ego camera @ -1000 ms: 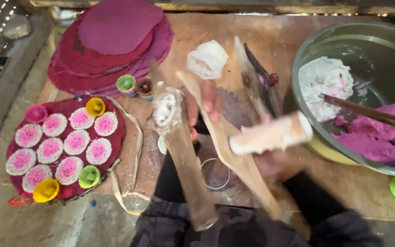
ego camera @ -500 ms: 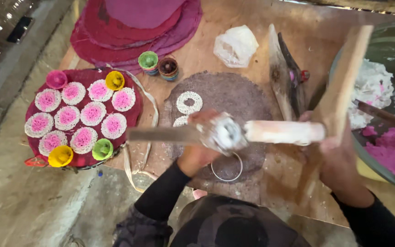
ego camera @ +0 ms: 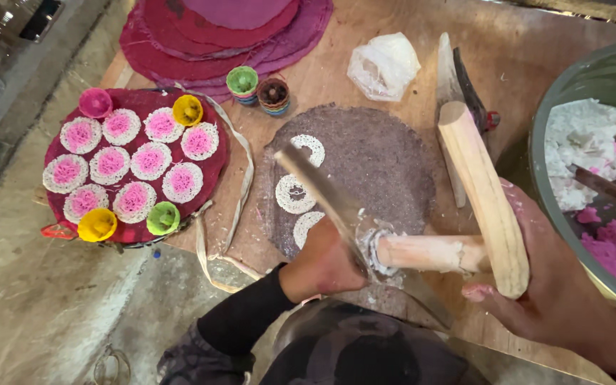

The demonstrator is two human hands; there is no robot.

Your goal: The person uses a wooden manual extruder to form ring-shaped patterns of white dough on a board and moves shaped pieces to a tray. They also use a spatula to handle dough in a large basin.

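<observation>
My left hand (ego camera: 326, 264) grips a long flat metal blade (ego camera: 319, 189) that lies diagonally across the dough-caked end (ego camera: 373, 249) of a wooden press cylinder (ego camera: 429, 252). My right hand (ego camera: 561, 289) holds the press by its thick wooden handle (ego camera: 483, 196), which crosses the cylinder. Under the tool lies a round grey-purple mat (ego camera: 379, 160) with three white lacy rings (ego camera: 295, 194) on its left side.
A red round tray (ego camera: 212, 167) on the left carries several white lace discs with pink centres and small coloured cups. Stacked red and purple mats (ego camera: 229, 28) lie at the top. A crumpled plastic bag (ego camera: 383, 64) sits behind the mat, and a large metal bowl (ego camera: 543, 142) of white and pink dough is on the right.
The blade has swung from lying level to a diagonal across the press end. The press handle has tilted over, and my right hand now grips lower on it.
</observation>
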